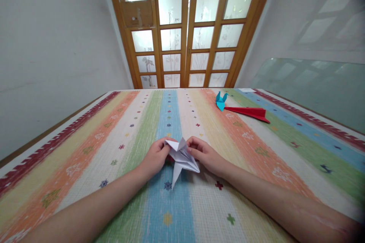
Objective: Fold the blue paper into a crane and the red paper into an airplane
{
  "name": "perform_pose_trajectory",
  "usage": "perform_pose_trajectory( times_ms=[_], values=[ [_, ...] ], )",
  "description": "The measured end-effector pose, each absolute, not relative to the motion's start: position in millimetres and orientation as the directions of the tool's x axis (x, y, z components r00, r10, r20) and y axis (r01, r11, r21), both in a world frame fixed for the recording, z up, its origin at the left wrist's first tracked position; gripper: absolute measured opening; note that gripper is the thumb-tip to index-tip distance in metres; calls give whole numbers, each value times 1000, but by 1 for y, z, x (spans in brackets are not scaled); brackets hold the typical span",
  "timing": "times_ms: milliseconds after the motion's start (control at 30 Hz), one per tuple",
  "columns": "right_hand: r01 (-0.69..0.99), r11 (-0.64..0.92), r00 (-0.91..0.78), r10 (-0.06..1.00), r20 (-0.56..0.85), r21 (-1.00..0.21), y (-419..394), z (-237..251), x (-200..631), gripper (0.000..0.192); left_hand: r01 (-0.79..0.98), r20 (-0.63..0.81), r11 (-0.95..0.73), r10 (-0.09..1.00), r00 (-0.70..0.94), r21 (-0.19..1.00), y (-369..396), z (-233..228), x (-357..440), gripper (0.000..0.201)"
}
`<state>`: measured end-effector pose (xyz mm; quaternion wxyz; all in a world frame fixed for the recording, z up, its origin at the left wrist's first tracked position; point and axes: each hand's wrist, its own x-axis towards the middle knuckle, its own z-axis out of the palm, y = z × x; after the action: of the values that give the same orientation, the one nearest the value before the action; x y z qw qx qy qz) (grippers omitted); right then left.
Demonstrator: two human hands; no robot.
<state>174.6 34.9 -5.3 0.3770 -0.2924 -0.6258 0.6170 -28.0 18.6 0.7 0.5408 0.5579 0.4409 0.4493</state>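
Observation:
A piece of folded white paper point(182, 156), an origami figure with several pointed flaps, is held between both hands just above the striped tablecloth point(168, 209). My left hand point(156, 156) pinches its upper left edge, thumb towards me, with some fingertips hidden behind the paper. On the other side, my right hand point(205, 154) grips the upper right part between thumb and curled fingers. One long point of the paper hangs down towards me, and another sticks out to the lower right.
Farther back on the right lie a small blue origami figure point(220, 101) and a red paper plane point(251, 112), close together. A wooden door with glass panes point(185, 38) stands beyond the table, with pale walls point(57, 30) on both sides.

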Motion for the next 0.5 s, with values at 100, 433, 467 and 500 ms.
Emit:
perform_pose_trajectory(
  times_ms=[100,433,467,500],
  values=[
    [-101,25,-544,836,76,-995,36,-6,175,26,1,8,-9,982,187,1000,21,-3,-29,38],
    [198,459,-496,809,315,-866,28,-5,175,5,45,-7,0,987,161,999,24,-8,-31,48],
    [241,515,-501,792,349,-823,28,-4,176,3,52,-6,-2,987,162,999,24,-8,-31,47],
    [271,552,-505,779,372,-788,29,-4,177,3,57,-5,-4,987,163,998,24,-8,-32,47]
  ],
)
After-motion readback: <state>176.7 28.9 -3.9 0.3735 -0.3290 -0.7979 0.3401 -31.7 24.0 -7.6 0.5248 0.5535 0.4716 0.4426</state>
